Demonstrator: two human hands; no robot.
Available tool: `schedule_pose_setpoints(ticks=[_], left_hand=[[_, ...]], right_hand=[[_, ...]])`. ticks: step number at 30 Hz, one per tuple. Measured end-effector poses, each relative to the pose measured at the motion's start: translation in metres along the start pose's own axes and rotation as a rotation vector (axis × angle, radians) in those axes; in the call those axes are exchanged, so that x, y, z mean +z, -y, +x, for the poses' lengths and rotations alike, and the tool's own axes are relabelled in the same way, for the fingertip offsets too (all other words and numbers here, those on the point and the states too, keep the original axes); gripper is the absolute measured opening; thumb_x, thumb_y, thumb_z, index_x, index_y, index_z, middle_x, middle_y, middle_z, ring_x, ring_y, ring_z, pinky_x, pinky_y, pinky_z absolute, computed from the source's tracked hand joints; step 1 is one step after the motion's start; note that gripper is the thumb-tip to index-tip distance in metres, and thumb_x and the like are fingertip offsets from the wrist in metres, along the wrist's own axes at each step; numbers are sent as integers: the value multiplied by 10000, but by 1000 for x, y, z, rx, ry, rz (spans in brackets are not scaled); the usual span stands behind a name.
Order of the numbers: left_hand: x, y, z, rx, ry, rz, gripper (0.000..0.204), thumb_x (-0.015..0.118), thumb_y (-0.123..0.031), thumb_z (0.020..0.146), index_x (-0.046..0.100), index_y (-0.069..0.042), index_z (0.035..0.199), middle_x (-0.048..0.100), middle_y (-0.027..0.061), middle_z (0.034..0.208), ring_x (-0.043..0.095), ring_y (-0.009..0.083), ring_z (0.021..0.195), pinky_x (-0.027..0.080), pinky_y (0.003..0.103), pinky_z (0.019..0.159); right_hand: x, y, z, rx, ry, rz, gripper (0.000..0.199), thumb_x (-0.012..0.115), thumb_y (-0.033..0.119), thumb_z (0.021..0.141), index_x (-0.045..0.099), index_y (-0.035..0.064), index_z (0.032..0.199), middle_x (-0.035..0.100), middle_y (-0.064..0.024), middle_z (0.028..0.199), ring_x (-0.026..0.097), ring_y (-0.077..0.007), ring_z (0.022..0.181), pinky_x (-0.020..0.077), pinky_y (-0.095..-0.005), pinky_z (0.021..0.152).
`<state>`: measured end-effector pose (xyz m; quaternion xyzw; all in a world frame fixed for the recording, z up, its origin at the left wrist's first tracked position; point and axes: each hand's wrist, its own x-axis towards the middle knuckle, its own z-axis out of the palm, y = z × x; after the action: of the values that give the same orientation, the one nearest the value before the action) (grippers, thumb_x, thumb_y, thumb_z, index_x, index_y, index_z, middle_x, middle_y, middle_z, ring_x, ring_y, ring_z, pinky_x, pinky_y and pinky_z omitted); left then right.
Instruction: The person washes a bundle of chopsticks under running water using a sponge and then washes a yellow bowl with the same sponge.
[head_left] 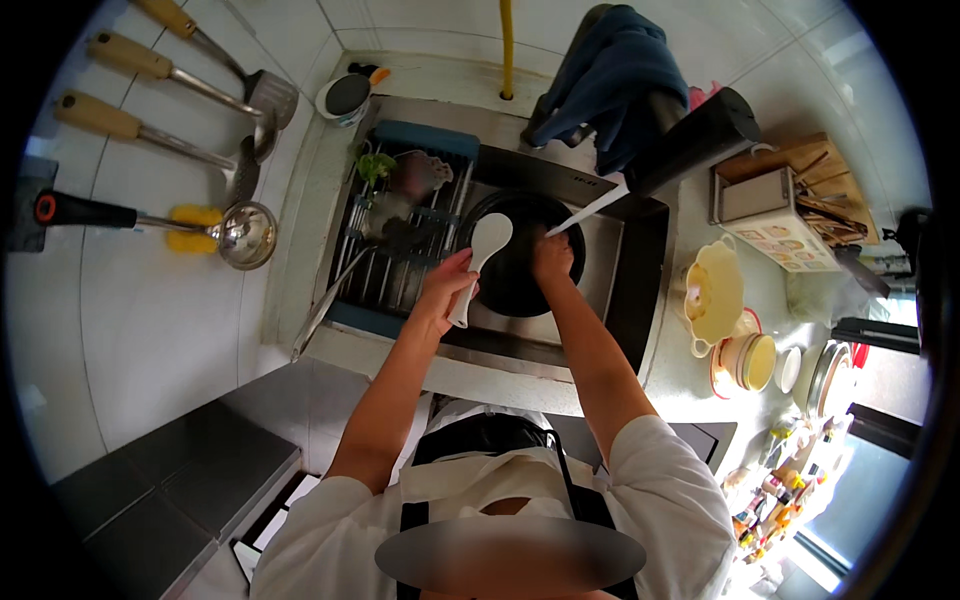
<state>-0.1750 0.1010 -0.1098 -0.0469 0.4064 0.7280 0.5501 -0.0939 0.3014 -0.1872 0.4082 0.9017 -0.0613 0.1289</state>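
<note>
My left hand (443, 291) is closed around the handle of a white rice paddle (491, 237), its rounded head pointing away from me over the left rim of a black wok-like pan (510, 290). The pan sits in a steel sink (600, 290). My right hand (553, 258) reaches down into the pan, where a white stream of water (590, 211) from the black tap (700, 140) meets it. Its fingers are blurred against the dark pan, so whether they hold anything cannot be made out.
Left of the pan, a drying rack (385, 290) over the sink carries a green vegetable (376, 167) and a long-handled metal utensil (330, 305). A blue cloth (625, 80) hangs behind the tap. A cream scalloped bowl (714, 295) stands on the right counter. A ladle (247, 236) and turners hang on the left wall.
</note>
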Motion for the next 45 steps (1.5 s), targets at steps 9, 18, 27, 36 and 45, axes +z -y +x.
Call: schedule_pose_setpoints(ticks=[9, 18, 27, 36, 45], left_hand=[[25, -11, -39, 28, -143, 58, 528, 560, -15, 753, 371, -53, 1244, 527, 57, 1107, 546, 128, 755, 465, 229, 556], [56, -7, -32, -176, -133, 524, 251, 541, -49, 787, 526, -20, 1036, 607, 45, 951, 562, 108, 647, 449, 210, 519], [102, -6, -30, -65, -47, 725, 152, 499, -69, 814, 537, -6, 947, 610, 76, 804, 519, 97, 496, 396, 207, 407], [118, -21, -39, 62, -12, 767, 130, 458, -106, 845, 526, -16, 909, 566, 60, 707, 480, 93, 453, 359, 213, 380], [138, -20, -50, 125, 65, 905, 123, 430, -115, 857, 510, -28, 891, 544, 40, 671, 455, 67, 425, 347, 198, 360]], right_hand=[[-32, -20, -34, -97, -23, 554, 371, 525, 143, 751, 442, 34, 1096, 514, -204, 1051, 535, -396, 891, 463, -407, 776], [-91, -54, -97, -122, -452, 971, 452, 505, 81, 767, 384, 33, 1201, 540, -205, 1021, 559, -305, 911, 453, -352, 799], [-138, -36, -132, -731, -459, 732, 561, 442, -123, 616, 468, 51, 1149, 432, -168, 1217, 375, -347, 1161, 352, -382, 942], [-140, -28, -112, -825, -422, 966, 417, 488, 42, 760, 467, 45, 1176, 383, -147, 1277, 295, -360, 1211, 211, -390, 1019], [-146, -30, -101, -642, -677, 802, 413, 589, 140, 723, 529, 136, 1131, 342, -131, 1310, 339, -372, 1148, 277, -400, 969]])
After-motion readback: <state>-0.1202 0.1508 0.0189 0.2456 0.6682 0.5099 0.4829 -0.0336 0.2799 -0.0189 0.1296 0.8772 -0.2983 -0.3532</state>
